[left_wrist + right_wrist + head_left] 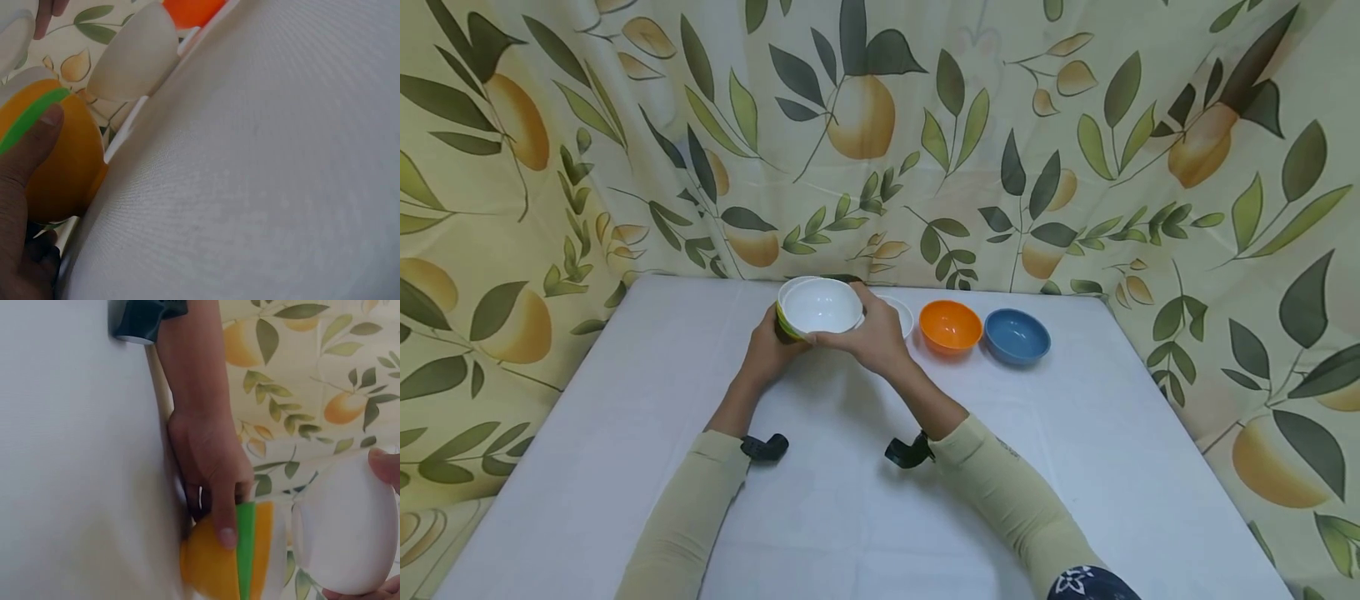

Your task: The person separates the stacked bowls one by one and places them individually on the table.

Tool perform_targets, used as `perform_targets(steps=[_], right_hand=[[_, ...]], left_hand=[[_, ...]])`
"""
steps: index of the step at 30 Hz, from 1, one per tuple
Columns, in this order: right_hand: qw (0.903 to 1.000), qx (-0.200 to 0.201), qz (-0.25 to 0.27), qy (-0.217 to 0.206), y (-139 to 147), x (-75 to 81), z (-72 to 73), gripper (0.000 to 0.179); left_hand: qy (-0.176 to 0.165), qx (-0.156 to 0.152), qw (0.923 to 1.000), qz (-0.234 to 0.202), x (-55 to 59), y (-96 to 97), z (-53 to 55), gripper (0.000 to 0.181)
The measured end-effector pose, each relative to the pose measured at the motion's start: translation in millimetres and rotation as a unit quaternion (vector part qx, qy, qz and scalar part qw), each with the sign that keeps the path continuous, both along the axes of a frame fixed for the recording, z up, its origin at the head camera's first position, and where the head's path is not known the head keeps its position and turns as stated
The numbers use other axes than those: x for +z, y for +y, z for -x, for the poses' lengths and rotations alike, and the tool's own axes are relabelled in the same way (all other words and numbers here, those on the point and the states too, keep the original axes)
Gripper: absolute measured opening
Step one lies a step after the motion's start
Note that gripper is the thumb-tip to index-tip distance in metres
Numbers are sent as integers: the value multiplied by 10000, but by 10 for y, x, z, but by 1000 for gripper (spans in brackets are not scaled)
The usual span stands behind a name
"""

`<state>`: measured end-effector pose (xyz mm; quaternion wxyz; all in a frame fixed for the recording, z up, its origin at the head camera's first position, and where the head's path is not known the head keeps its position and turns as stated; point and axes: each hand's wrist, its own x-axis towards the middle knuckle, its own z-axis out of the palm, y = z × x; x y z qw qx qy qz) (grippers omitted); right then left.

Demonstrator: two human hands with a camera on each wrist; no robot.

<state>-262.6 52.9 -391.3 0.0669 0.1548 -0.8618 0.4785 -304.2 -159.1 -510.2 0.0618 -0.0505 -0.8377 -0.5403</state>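
Observation:
My left hand point(767, 346) grips a stack of nested bowls by the side, its thumb lying along the outer wall. In the left wrist view the stack shows a yellow bowl point(72, 165) outermost, with a green rim point(31, 119) and further yellow and white rims. The stack's base is at the tabletop. My right hand point(876, 333) holds a white bowl point(825, 307) by its rim, just above the stack. The right wrist view shows this white bowl point(350, 525) close to the stack's top, beside the green rim point(245, 550); whether they touch I cannot tell.
To the right of the hands stand another white bowl point(901, 315), partly hidden by my right hand, an orange bowl point(951, 327) and a blue bowl point(1017, 337) in a row. A white cloth point(865, 517) covers the table, and a fruit-patterned curtain point(925, 183) hangs behind.

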Motion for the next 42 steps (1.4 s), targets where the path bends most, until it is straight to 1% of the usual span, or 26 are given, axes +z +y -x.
perform_targets(steps=[4,11,20,27,35,42], right_hand=[[10000,24,48,-39,23,-4,-25,82],[9998,104,176,-65,64,-27,-61,81],[9995,124,289,-85,132,-60,-109,83],[9995,99,249,-162,181,-104,-136,82],[9993,22,212,-306,230,-163,-224,81],[9991,37,179,-382,274,-214,-269,82]], left_hand=[[-12,16,10000,1,8,-7,3,106],[62,11,10000,-67,-9,-12,15,105],[58,-61,9998,-169,-17,-17,16,107],[64,-63,9999,-142,-4,-21,29,105],[17,-24,9999,-143,6,-10,17,105],[29,-22,9999,-124,10,10,11,105]])
